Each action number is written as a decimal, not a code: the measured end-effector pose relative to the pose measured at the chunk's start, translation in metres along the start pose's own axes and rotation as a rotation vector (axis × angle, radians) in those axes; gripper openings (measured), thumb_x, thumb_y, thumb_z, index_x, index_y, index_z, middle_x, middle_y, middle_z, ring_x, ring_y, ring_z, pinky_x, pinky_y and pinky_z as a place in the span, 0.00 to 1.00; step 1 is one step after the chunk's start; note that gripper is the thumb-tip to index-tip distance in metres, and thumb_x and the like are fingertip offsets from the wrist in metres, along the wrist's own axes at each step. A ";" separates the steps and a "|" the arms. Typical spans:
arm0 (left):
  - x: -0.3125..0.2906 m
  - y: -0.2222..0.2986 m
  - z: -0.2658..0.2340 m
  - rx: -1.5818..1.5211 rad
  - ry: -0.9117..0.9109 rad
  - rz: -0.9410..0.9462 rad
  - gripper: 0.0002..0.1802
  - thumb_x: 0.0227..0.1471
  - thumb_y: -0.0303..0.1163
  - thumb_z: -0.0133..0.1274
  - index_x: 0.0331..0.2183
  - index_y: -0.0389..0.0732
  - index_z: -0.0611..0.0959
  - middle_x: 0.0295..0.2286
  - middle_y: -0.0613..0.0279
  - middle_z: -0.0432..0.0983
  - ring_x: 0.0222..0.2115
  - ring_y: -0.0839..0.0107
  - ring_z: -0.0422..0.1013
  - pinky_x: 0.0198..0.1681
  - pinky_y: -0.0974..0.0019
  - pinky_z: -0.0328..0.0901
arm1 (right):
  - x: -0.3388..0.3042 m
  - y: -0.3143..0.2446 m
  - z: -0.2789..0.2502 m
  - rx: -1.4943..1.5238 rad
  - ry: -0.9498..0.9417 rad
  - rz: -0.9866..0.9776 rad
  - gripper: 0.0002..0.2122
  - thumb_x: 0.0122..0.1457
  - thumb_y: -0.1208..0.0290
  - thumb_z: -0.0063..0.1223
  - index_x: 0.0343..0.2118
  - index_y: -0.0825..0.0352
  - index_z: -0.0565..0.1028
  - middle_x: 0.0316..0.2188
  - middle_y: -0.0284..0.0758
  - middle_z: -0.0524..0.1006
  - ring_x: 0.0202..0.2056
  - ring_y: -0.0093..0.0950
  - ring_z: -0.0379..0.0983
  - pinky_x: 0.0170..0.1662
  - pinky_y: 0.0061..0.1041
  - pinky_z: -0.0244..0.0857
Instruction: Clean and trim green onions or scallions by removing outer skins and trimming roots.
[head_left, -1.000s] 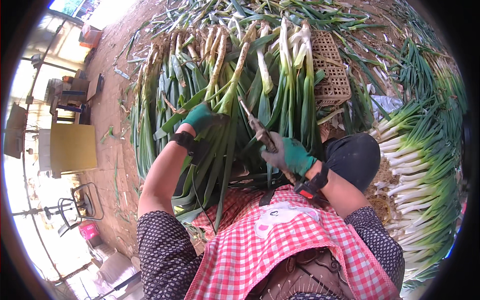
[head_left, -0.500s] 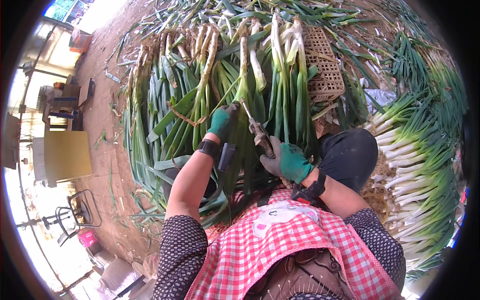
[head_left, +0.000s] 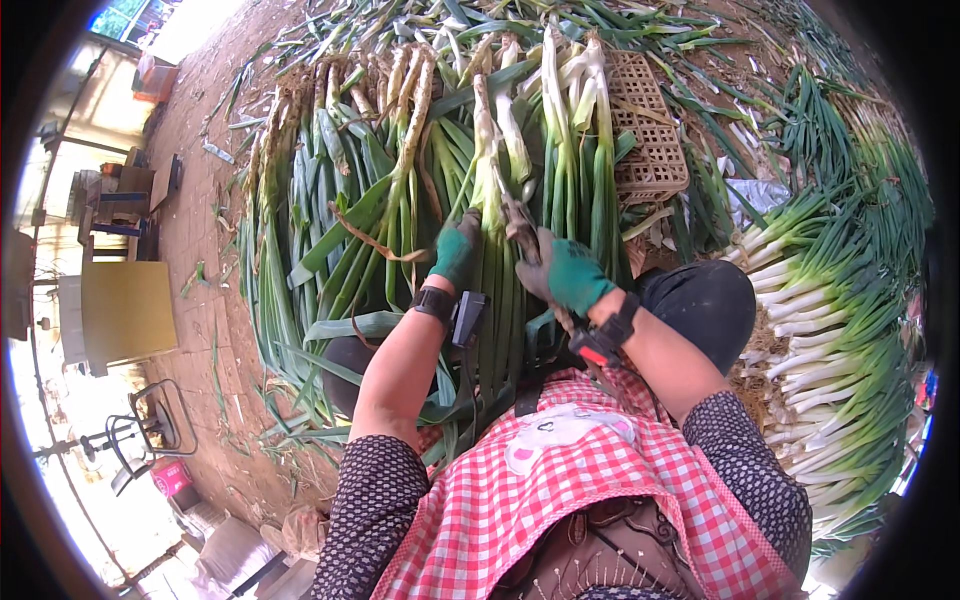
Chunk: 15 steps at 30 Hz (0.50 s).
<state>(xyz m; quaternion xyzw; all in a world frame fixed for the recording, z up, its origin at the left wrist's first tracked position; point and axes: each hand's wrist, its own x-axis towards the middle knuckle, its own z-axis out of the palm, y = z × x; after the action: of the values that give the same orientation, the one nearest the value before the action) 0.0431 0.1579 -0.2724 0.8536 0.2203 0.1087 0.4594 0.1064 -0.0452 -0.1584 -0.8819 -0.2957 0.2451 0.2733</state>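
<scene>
Gloved in green and grey, my left hand is closed around the green part of a leek, whose pale shaft and root end point away from me. My right hand, in a matching glove, grips a muddy air blow gun. Its tip lies against or very close to that leek, just right of my left hand. What looks like a hose runs back from the gun under my right wrist. More leeks lie side by side across my lap, soil on their roots; a few whiter ones are on the right.
A tan plastic crate stands beyond my right knee. Cleaned leeks form a long pile at the right. Leaf scraps litter the far floor. On the left are a yellow panel and a metal-framed chair.
My left hand has shifted slightly nearer to me and right along the leek. My right hand and the blow gun have moved up a little, and more pale shaft shows on the leek.
</scene>
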 end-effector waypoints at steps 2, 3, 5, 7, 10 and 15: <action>0.001 0.000 0.004 0.228 -0.039 -0.075 0.07 0.52 0.24 0.43 0.34 0.37 0.74 0.24 0.44 0.75 0.27 0.47 0.74 0.27 0.52 0.67 | 0.027 -0.005 -0.004 -0.039 -0.036 0.049 0.21 0.49 0.57 0.51 0.38 0.71 0.69 0.26 0.51 0.76 0.31 0.49 0.74 0.36 0.42 0.66; -0.002 0.006 0.007 0.142 -0.037 -0.083 0.07 0.51 0.24 0.44 0.34 0.37 0.74 0.24 0.44 0.75 0.27 0.46 0.74 0.28 0.52 0.67 | 0.040 -0.004 -0.005 -0.075 -0.047 0.073 0.22 0.49 0.56 0.50 0.39 0.71 0.69 0.28 0.51 0.76 0.33 0.48 0.74 0.38 0.41 0.66; -0.005 -0.004 0.008 0.093 0.015 -0.111 0.13 0.53 0.35 0.45 0.34 0.35 0.77 0.25 0.42 0.75 0.28 0.46 0.74 0.30 0.54 0.67 | 0.063 -0.014 -0.013 -0.089 -0.126 0.086 0.25 0.50 0.52 0.48 0.42 0.71 0.67 0.33 0.52 0.77 0.38 0.48 0.74 0.43 0.40 0.66; -0.005 0.001 0.004 0.400 -0.030 0.199 0.12 0.56 0.34 0.43 0.34 0.36 0.77 0.23 0.43 0.75 0.26 0.46 0.73 0.28 0.51 0.67 | 0.089 -0.018 -0.019 -0.068 -0.098 0.096 0.24 0.47 0.55 0.50 0.39 0.73 0.73 0.34 0.54 0.76 0.40 0.48 0.74 0.45 0.38 0.67; -0.007 -0.004 0.012 0.027 0.010 -0.007 0.08 0.55 0.26 0.40 0.33 0.39 0.74 0.20 0.46 0.73 0.24 0.47 0.73 0.25 0.49 0.66 | 0.126 -0.028 -0.031 -0.040 -0.049 0.079 0.21 0.44 0.59 0.49 0.35 0.73 0.77 0.34 0.57 0.75 0.41 0.48 0.74 0.46 0.36 0.67; -0.011 0.025 0.006 0.274 -0.044 0.048 0.08 0.55 0.27 0.40 0.34 0.40 0.75 0.23 0.47 0.74 0.27 0.49 0.73 0.28 0.53 0.67 | 0.146 -0.025 -0.038 -0.104 -0.052 0.109 0.21 0.44 0.59 0.50 0.37 0.73 0.77 0.34 0.55 0.76 0.40 0.47 0.75 0.46 0.36 0.68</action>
<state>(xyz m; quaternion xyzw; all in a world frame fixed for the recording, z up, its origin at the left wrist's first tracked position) 0.0429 0.1359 -0.2549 0.9155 0.2026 0.0699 0.3405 0.2220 0.0547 -0.1540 -0.9029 -0.2668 0.2669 0.2057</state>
